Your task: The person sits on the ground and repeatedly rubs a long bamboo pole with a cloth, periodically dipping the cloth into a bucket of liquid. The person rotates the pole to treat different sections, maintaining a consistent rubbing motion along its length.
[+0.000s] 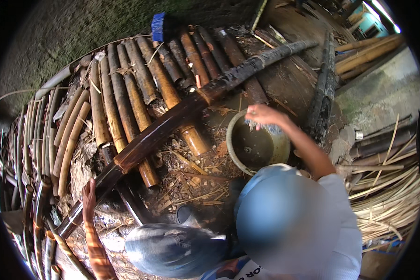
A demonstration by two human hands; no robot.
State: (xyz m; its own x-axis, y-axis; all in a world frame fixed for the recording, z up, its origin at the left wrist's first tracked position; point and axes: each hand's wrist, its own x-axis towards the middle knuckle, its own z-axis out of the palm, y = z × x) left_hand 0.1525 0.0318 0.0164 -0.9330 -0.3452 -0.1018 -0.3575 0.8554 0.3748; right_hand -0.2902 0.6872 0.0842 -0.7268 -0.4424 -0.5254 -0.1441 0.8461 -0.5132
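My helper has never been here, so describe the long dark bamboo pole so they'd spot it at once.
Find the green-tinged wall, then the row of bamboo lengths laid out below it. The long dark bamboo pole slants across that row. It stands apart from the pieces beneath by its far greater length and crosswise lie.

Bamboo pole [161, 130] across other bamboo lengths [161, 79], basin [281, 147] to its right
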